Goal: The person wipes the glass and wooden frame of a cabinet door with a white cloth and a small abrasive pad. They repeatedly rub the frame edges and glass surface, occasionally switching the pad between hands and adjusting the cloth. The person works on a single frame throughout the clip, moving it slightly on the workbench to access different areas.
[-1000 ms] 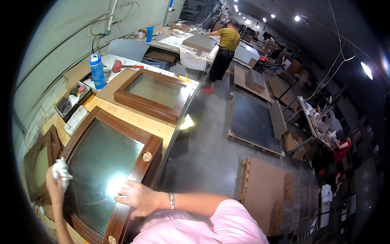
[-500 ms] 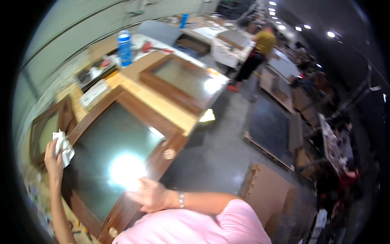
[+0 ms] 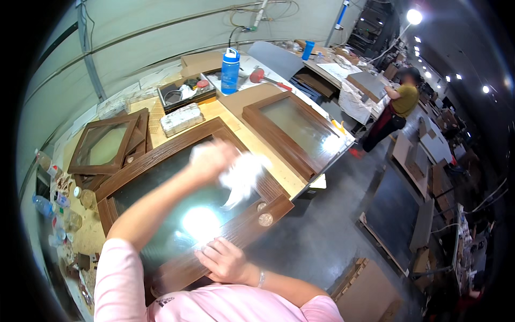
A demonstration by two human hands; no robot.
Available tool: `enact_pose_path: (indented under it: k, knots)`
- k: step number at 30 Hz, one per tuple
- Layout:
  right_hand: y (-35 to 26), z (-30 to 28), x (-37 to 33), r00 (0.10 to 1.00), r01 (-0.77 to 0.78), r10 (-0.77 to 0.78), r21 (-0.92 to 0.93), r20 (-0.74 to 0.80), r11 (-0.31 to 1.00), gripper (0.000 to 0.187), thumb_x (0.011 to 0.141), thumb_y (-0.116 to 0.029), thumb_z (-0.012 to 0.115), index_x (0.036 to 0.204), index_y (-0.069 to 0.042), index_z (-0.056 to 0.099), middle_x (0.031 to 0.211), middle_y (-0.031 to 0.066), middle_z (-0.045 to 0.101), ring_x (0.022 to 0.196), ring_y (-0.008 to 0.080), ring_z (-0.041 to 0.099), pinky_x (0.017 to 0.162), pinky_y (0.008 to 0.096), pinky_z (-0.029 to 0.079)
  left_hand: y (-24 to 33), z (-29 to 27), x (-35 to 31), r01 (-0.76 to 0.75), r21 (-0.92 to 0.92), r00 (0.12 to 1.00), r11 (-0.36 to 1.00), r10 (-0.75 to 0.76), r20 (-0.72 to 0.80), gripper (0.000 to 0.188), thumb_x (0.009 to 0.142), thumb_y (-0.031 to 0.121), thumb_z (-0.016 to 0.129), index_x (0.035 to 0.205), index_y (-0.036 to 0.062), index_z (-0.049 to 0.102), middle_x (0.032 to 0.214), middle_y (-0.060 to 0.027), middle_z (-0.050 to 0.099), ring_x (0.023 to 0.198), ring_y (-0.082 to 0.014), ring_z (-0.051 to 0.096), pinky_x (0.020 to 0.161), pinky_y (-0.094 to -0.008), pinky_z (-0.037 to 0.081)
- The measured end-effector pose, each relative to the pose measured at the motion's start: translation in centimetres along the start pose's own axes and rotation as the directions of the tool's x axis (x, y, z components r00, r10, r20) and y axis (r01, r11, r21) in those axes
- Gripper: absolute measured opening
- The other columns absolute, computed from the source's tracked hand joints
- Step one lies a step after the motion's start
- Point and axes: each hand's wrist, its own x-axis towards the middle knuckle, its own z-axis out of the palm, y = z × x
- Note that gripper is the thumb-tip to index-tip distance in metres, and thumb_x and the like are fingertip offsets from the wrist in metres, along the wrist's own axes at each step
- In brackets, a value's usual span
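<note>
A brown-framed glass cabinet door [image 3: 225, 228] lies before me, with round hinge holes in its near rail and a bright reflection on the pane. My left hand [image 3: 212, 161], blurred by motion, is closed on a crumpled white cloth [image 3: 241, 180] over the far right part of the glass. Whether the cloth touches the pane is unclear through the blur. My right hand [image 3: 228, 263] grips the door's near edge, fingers on top of the rail. Beyond, a second glass door [image 3: 279, 153] rests on the table; smaller framed panels [image 3: 115, 163] are stacked to the left.
A foil-like wrapped block [image 3: 182, 119], an open box of small items [image 3: 188, 94] and a blue bottle [image 3: 230, 72] stand beyond the door. Several plastic bottles [image 3: 70, 220] line the left edge. Panels [image 3: 391, 214] stand on the right. A person [image 3: 399, 107] works farther back.
My left hand has swept the cloth from the door's left side across to the far right. The right hand remains at the near rail. The view has shifted.
</note>
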Motion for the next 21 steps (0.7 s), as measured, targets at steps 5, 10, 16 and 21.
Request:
enact_pose_path:
  k: [5, 10, 16, 21]
  knots:
    - [-0.1, 0.4, -0.1, 0.998, 0.006, -0.007, -0.018, -0.064, 1.000, 0.040, 0.064, -0.019, 0.067, 0.099, 0.000, 0.068, 0.092, 0.0068, 0.062, 0.086, 0.0228, 0.061, 0.087, 0.0379, 0.051, -10.0, -0.4, -0.1, 0.645, -0.081, 0.695, 0.760, -0.627, -0.351, 0.034, 0.082, 0.009, 0.063, 0.115, 0.0067, 0.066, 0.109, -0.0171, 0.068, 0.089, -0.0344, 0.068, 0.080, -0.0428, 0.054]
    - [0.1, 0.8, -0.5, 0.999, -0.019, 0.016, -0.087, -0.031, 0.996, 0.033, 0.072, -0.017, 0.059, 0.099, -0.001, 0.069, 0.090, 0.0048, 0.061, 0.087, 0.0199, 0.062, 0.089, 0.0372, 0.051, -2.9, 2.5, 2.7, -0.178, -0.119, 0.984, 0.977, 0.176, -0.031, 0.026, 0.077, 0.013, 0.075, 0.101, 0.0041, 0.068, 0.103, -0.0129, 0.067, 0.095, -0.0314, 0.066, 0.081, -0.0382, 0.055]
    - [0.2, 0.4, -0.1, 0.999, 0.014, -0.018, -0.097, -0.040, 0.995, 0.034, 0.071, -0.019, 0.060, 0.099, -0.001, 0.070, 0.090, 0.0060, 0.063, 0.087, 0.0197, 0.063, 0.087, 0.0372, 0.052, -12.6, -0.3, 0.2, 0.587, 0.041, 0.793, 0.808, -0.565, -0.227, 0.016, 0.076, 0.004, 0.063, 0.088, 0.0072, 0.074, 0.092, -0.0176, 0.067, 0.092, -0.0328, 0.067, 0.080, -0.0452, 0.054]
    - [0.9, 1.3, -0.6, 0.996, 0.010, -0.021, -0.136, -0.083, 0.991, 0.042, 0.065, -0.022, 0.059, 0.100, -0.002, 0.071, 0.088, 0.0063, 0.066, 0.083, 0.0198, 0.064, 0.082, 0.0375, 0.055, -1.1, 0.3, 0.6, -0.075, -0.131, 0.995, 0.989, 0.066, -0.077, 0.026, 0.070, 0.000, 0.060, 0.089, 0.0127, 0.071, 0.089, -0.0120, 0.063, 0.087, -0.0327, 0.065, 0.075, -0.0443, 0.054]
